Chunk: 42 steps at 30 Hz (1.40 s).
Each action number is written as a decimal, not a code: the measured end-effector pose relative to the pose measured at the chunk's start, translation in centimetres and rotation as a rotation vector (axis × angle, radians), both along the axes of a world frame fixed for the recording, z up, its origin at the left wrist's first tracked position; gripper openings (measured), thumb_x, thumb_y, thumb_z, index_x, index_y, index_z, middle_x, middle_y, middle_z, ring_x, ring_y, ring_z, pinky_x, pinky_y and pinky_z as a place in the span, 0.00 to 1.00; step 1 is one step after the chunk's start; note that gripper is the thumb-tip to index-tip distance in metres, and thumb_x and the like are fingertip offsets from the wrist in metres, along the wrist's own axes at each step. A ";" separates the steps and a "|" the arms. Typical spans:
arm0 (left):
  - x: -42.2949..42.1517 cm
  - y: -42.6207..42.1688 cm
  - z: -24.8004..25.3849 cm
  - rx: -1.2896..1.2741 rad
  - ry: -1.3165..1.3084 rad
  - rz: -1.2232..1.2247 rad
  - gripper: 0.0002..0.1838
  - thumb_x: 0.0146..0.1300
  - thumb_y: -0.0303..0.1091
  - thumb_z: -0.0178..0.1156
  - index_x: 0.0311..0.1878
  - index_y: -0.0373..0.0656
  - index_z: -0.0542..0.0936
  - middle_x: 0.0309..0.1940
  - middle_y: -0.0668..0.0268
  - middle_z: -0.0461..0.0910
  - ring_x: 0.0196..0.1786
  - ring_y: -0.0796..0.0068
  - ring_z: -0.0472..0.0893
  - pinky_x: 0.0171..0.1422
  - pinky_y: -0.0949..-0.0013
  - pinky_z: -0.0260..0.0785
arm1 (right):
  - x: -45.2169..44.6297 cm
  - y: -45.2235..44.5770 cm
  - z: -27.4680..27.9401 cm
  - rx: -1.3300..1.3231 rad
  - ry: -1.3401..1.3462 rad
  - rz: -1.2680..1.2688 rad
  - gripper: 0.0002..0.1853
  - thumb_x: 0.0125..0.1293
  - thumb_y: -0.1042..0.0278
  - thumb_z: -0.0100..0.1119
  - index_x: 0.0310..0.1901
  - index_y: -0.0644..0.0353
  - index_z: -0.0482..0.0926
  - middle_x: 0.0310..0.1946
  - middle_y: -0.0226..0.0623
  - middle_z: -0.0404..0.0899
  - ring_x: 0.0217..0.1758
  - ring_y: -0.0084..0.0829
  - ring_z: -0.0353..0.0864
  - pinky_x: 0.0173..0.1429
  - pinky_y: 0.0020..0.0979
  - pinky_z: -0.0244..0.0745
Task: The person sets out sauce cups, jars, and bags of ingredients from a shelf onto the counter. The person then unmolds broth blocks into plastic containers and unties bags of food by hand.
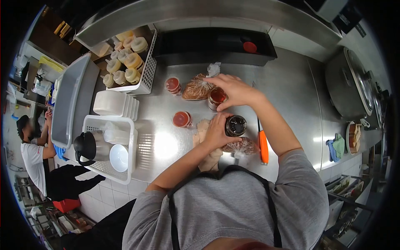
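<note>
A clear, round jar of reddish liquid [217,96] is clasped by the right hand [236,88], a round, dark jar [236,125] by the left hand [216,132]; leftward, two clear cups [182,119] are seemingly filled red; what remains is unclear.

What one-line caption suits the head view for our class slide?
At a steel counter, left hand curls around a dark jar, right hand around a reddish jar, orange handle nearby.

left hand [217,132] curled, right hand [235,89] arched
</note>
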State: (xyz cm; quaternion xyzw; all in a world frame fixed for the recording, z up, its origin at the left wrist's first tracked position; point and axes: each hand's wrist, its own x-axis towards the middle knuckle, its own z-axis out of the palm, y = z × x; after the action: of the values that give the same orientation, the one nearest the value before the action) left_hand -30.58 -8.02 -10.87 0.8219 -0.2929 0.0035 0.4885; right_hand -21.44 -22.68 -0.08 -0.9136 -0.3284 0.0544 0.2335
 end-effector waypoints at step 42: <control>16.5 -10.9 -0.1 0.066 -0.032 0.369 0.40 0.39 0.28 0.75 0.57 0.33 0.65 0.51 0.51 0.67 0.50 0.58 0.74 0.50 0.68 0.75 | 2.5 -12.5 -6.3 0.284 -0.188 -1.087 0.39 0.41 0.54 0.71 0.58 0.52 0.66 0.54 0.33 0.71 0.59 0.36 0.71 0.65 0.60 0.53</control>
State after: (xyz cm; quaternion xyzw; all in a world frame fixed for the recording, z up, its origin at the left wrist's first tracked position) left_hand -14.11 -18.90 -10.97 0.8770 -0.1451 0.0966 0.4478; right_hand -18.92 -35.23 -6.36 -0.9119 0.1653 -0.1998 0.3183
